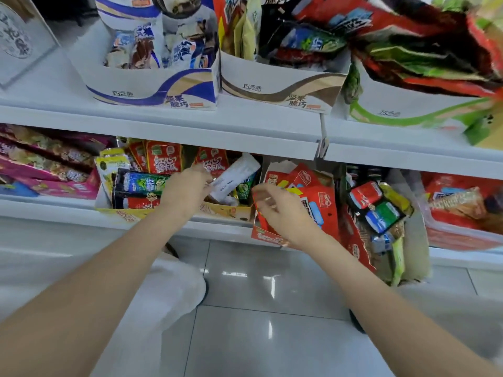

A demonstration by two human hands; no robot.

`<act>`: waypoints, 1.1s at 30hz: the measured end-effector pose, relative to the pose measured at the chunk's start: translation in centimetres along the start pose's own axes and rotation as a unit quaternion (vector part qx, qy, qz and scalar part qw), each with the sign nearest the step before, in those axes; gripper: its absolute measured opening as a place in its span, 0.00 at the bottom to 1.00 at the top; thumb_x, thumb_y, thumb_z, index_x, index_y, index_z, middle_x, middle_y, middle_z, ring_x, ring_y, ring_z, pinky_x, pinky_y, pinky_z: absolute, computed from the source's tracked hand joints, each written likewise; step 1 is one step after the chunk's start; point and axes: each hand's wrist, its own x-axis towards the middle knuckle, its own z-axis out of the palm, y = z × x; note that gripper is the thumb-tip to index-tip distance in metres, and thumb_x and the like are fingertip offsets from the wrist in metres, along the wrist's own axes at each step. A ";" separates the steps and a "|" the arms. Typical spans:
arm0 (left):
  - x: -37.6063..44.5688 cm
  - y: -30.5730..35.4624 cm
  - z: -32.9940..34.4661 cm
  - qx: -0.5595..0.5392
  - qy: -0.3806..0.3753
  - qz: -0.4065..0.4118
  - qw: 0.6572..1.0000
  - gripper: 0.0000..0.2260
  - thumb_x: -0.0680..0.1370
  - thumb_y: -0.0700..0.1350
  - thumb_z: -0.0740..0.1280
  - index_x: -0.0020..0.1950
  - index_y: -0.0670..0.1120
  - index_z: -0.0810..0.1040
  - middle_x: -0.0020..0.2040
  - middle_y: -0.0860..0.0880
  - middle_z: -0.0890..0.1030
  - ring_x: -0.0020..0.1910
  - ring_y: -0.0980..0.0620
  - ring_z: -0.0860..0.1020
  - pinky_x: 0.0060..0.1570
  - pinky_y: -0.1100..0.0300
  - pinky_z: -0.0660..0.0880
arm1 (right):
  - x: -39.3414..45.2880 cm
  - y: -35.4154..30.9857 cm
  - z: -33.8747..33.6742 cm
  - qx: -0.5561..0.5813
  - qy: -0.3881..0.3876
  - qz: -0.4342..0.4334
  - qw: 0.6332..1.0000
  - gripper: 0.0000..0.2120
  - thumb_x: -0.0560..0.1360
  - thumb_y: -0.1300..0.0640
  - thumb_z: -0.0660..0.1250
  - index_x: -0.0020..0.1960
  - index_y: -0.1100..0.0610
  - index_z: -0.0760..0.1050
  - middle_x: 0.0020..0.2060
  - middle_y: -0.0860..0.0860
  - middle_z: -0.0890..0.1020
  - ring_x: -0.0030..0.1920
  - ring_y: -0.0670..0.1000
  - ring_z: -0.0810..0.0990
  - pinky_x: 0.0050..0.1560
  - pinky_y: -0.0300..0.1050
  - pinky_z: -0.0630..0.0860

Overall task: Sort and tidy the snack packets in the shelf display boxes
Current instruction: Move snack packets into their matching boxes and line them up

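On the lower shelf stands a yellow display box (226, 212) filled with red, green and yellow snack packets. My left hand (187, 189) reaches into it and pinches a white packet (235, 176) that lies tilted, its plain back facing up. Just to the right stands a red display box (318, 197) with its flaps up. My right hand (275, 206) is in front of this box, fingers curled round a red packet (262, 213) at the box's left front corner.
A torn box of mixed red, blue and green packets (378, 210) leans at the right. Pink boxes (49, 170) fill the lower left. The upper shelf carries blue (152, 88), brown (280, 85) and green (408, 110) display boxes. Tiled floor lies below.
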 end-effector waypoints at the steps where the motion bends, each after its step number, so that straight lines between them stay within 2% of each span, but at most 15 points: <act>1: -0.6 0.0 -0.7 0.003 0.053 0.037 0.998 0.07 0.76 0.42 0.66 0.48 0.39 0.80 0.50 0.43 0.77 0.42 0.41 0.78 0.36 0.56 0.68 | 0.1 -0.8 0.0 0.101 0.008 0.049 0.994 0.16 0.77 0.60 0.62 0.64 0.58 0.69 0.51 0.59 0.81 0.48 0.56 0.81 0.54 0.51 0.77; 2: -1.0 -0.1 -1.4 -0.003 0.086 0.072 0.994 0.05 0.73 0.39 0.69 0.46 0.38 0.80 0.48 0.42 0.77 0.38 0.41 0.79 0.33 0.55 0.71 | 0.1 -1.6 -0.1 0.233 0.005 0.102 0.967 0.16 0.77 0.56 0.62 0.64 0.56 0.66 0.50 0.61 0.81 0.47 0.57 0.82 0.51 0.51 0.79; 4: -2.0 -0.4 -3.0 -0.010 0.125 0.128 0.984 0.04 0.68 0.35 0.73 0.42 0.38 0.80 0.43 0.40 0.77 0.31 0.42 0.78 0.26 0.55 0.73 | 0.0 -2.9 -0.4 0.477 -0.032 0.175 0.861 0.20 0.77 0.47 0.61 0.66 0.50 0.61 0.49 0.64 0.81 0.46 0.59 0.83 0.47 0.49 0.81; 6: -3.2 -0.7 -4.6 -0.009 0.135 0.171 0.976 0.04 0.68 0.34 0.72 0.40 0.38 0.79 0.42 0.40 0.77 0.30 0.43 0.77 0.25 0.55 0.75 | -0.8 -3.9 -1.0 0.594 -0.073 0.171 0.783 0.23 0.76 0.41 0.56 0.68 0.49 0.62 0.49 0.64 0.82 0.47 0.57 0.84 0.42 0.45 0.81; 8: -4.2 -0.8 -6.4 -0.013 0.139 0.194 0.971 0.03 0.72 0.38 0.67 0.41 0.39 0.79 0.42 0.41 0.76 0.31 0.44 0.77 0.27 0.54 0.76 | -2.0 -4.8 -1.7 0.673 -0.099 0.163 0.715 0.25 0.75 0.38 0.53 0.64 0.52 0.69 0.50 0.63 0.82 0.48 0.56 0.83 0.41 0.43 0.82; 9: -4.7 -1.0 -7.3 -0.013 0.148 0.202 0.968 0.07 0.73 0.41 0.64 0.42 0.39 0.79 0.42 0.41 0.76 0.32 0.45 0.77 0.29 0.55 0.77 | -2.6 -5.3 -2.1 0.680 -0.102 0.167 0.707 0.24 0.75 0.39 0.54 0.59 0.56 0.72 0.50 0.63 0.82 0.49 0.56 0.83 0.44 0.43 0.82; 10: -5.1 -0.9 -8.2 -0.021 0.153 0.204 0.967 0.08 0.72 0.42 0.65 0.44 0.39 0.80 0.43 0.42 0.76 0.34 0.46 0.77 0.31 0.55 0.77 | -3.0 -5.5 -2.4 0.659 -0.101 0.173 0.726 0.22 0.74 0.41 0.57 0.54 0.59 0.75 0.49 0.63 0.82 0.49 0.56 0.83 0.46 0.44 0.81; 12: -5.9 -0.8 -9.3 -0.064 0.168 0.199 0.963 0.11 0.70 0.45 0.70 0.49 0.40 0.80 0.46 0.45 0.76 0.40 0.52 0.76 0.40 0.59 0.76 | -3.7 -5.4 -3.2 0.536 -0.084 0.181 0.820 0.16 0.74 0.51 0.64 0.47 0.65 0.77 0.46 0.60 0.80 0.45 0.54 0.80 0.48 0.43 0.80; 14: -7.2 -0.5 -10.5 -0.128 0.152 0.191 0.961 0.17 0.68 0.54 0.70 0.52 0.46 0.79 0.47 0.53 0.72 0.44 0.61 0.72 0.47 0.66 0.71 | -4.8 -5.3 -4.6 0.450 -0.070 0.152 0.877 0.11 0.73 0.56 0.66 0.46 0.65 0.78 0.42 0.57 0.79 0.40 0.50 0.79 0.43 0.41 0.78; 17: -8.2 0.5 -11.7 -0.259 0.142 0.132 0.946 0.14 0.69 0.59 0.69 0.48 0.53 0.78 0.43 0.60 0.71 0.44 0.66 0.72 0.48 0.77 0.67 | -7.0 -5.3 -7.6 0.449 -0.066 0.100 0.885 0.08 0.68 0.60 0.67 0.47 0.58 0.78 0.44 0.57 0.83 0.39 0.51 0.82 0.37 0.40 0.81; 21: -7.6 1.8 -11.6 -0.321 0.164 0.061 0.931 0.03 0.71 0.44 0.72 0.40 0.48 0.78 0.40 0.57 0.73 0.38 0.62 0.74 0.41 0.72 0.74 | -8.3 -4.9 -9.5 0.425 -0.029 0.080 0.901 0.17 0.65 0.64 0.69 0.53 0.55 0.76 0.48 0.57 0.83 0.45 0.55 0.82 0.47 0.49 0.80; 24: -6.8 3.3 -11.8 -0.328 0.139 0.085 0.930 0.13 0.71 0.38 0.72 0.41 0.55 0.73 0.44 0.60 0.71 0.40 0.63 0.74 0.43 0.72 0.74 | -8.0 -4.8 -9.6 0.406 0.041 0.101 0.908 0.10 0.69 0.69 0.67 0.49 0.61 0.76 0.48 0.60 0.81 0.44 0.55 0.81 0.45 0.44 0.80; 26: -6.3 4.5 -12.4 -0.356 0.123 0.090 0.922 0.17 0.71 0.38 0.71 0.43 0.60 0.69 0.48 0.61 0.69 0.39 0.60 0.75 0.42 0.71 0.74 | -7.8 -5.0 -9.6 0.450 0.072 0.106 0.884 0.07 0.72 0.70 0.65 0.48 0.62 0.75 0.48 0.59 0.80 0.42 0.53 0.80 0.43 0.42 0.79; 29: -5.2 5.6 -13.2 -0.407 0.128 0.091 0.900 0.20 0.72 0.37 0.70 0.46 0.61 0.67 0.54 0.55 0.68 0.39 0.57 0.76 0.41 0.72 0.74 | -7.1 -5.5 -9.9 0.494 0.083 0.100 0.860 0.08 0.74 0.67 0.63 0.54 0.64 0.74 0.50 0.59 0.80 0.44 0.52 0.80 0.44 0.42 0.78; 33: -3.2 5.8 -14.6 -0.453 0.154 0.053 0.876 0.17 0.73 0.34 0.67 0.49 0.56 0.69 0.57 0.51 0.68 0.46 0.58 0.76 0.42 0.76 0.72 | -5.8 -7.1 -11.0 0.385 0.153 0.089 0.906 0.10 0.74 0.61 0.67 0.53 0.53 0.72 0.42 0.58 0.80 0.35 0.55 0.79 0.34 0.44 0.75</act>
